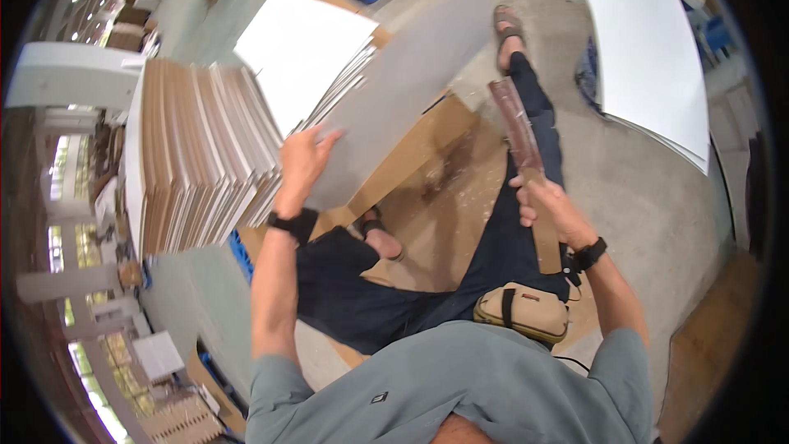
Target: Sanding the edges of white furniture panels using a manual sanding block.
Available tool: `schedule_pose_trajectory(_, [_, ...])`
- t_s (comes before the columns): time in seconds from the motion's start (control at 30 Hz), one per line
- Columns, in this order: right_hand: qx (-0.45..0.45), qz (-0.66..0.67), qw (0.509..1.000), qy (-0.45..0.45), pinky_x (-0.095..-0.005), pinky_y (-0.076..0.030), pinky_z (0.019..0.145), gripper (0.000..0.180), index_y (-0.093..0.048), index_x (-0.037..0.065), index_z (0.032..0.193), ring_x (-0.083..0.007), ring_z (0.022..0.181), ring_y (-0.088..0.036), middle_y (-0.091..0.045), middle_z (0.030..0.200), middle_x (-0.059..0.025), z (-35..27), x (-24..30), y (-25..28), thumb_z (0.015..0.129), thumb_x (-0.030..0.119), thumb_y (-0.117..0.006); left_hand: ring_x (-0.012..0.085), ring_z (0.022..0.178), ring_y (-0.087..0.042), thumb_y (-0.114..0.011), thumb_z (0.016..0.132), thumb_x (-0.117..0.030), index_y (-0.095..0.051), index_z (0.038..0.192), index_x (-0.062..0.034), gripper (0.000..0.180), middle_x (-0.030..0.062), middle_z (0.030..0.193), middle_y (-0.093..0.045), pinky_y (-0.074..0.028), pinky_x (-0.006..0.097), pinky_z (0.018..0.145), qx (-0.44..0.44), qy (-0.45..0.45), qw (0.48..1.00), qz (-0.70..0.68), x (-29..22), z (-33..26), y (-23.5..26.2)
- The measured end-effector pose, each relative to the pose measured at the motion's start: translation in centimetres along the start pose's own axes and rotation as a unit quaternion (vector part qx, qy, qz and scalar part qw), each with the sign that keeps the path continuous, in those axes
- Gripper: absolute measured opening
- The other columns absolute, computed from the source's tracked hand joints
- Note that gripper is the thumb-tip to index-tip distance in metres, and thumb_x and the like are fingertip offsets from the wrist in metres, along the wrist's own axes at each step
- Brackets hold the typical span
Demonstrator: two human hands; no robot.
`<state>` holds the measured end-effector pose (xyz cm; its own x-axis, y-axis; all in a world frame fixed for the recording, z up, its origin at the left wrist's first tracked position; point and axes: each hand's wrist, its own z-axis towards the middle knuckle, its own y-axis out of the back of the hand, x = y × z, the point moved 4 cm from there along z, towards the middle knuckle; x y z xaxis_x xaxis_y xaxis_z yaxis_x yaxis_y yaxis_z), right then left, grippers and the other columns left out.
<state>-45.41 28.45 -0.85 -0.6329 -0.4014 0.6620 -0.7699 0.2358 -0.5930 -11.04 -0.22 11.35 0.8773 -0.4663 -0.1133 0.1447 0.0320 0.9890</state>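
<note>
My left hand (302, 166) is at the near left edge of a large grey sheet (386, 103). The thumb lies on the sheet's face and the fingers curl at its edge, their tips hidden. The sheet slants away from me beside a pile of white sheets (300, 53). My right hand (546, 205) is closed around a long flat brown strip (518, 127), held upright above my right leg. The strip's upper end is darker, reddish and scuffed; its lower end looks like plain cardboard.
A tall stack of boards (197, 156) stands to the left, its layered edges facing me. Brown cardboard (427, 222) lies between my legs, with pale specks on it. White sheets (649, 49) lie at the far right. A beige pouch (522, 312) sits at my waist.
</note>
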Motion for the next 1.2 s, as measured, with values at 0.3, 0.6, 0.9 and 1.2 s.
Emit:
schedule_pose_trajectory(0.3, [0.053,-0.028,0.996,0.063,-0.0312,-0.055,0.070,0.037,-0.062,0.001,0.123,-0.0154,0.070,-0.063,-0.062,0.085,-0.0051,-4.3,1.7,-0.1,0.102,0.030,-0.060,0.0176,0.086,-0.068,-0.072,0.099,-0.037,-0.070,0.116,0.0071,0.047,0.0099,0.101,-0.074,-0.054,0.032,0.078,-0.128,0.086,0.938,-0.311,-3.7,7.1,10.0])
schedule_pose_trajectory(0.6, [-0.037,-0.047,0.979,0.197,-0.0349,-0.055,0.071,0.027,-0.067,-0.003,0.112,-0.0180,0.071,-0.064,-0.064,0.076,-0.0067,-12.8,4.0,2.6,0.103,0.019,-0.053,0.0243,0.101,-0.071,-0.075,0.098,-0.028,-0.062,0.125,0.0042,0.044,0.0138,0.115,-0.072,-0.060,0.037,0.089,0.049,-0.012,0.607,-0.793,-25.5,18.6,2.4])
schedule_pose_trajectory(0.9, [-0.151,-0.032,0.964,0.215,-0.0339,-0.054,0.070,0.027,-0.067,-0.001,0.112,-0.0176,0.072,-0.061,-0.062,0.076,-0.0064,-15.8,3.8,4.8,0.105,0.020,-0.051,0.0211,0.090,-0.070,-0.082,0.092,-0.027,-0.065,0.113,0.0049,0.042,0.0152,0.103,-0.072,-0.058,0.034,0.080,0.115,-0.021,0.681,-0.723,-44.3,24.5,-10.4])
schedule_pose_trajectory(1.2, [-0.172,0.084,0.959,0.211,-0.0372,-0.053,0.065,0.028,-0.065,0.001,0.115,-0.0194,0.068,-0.059,-0.061,0.080,-0.0088,-13.7,2.5,6.1,0.106,0.024,-0.053,0.0313,0.113,-0.065,-0.078,0.088,-0.014,-0.038,0.148,0.0103,0.077,0.0264,0.130,-0.061,-0.053,0.040,0.096,0.146,0.022,0.725,-0.672,-49.1,21.3,-21.6])
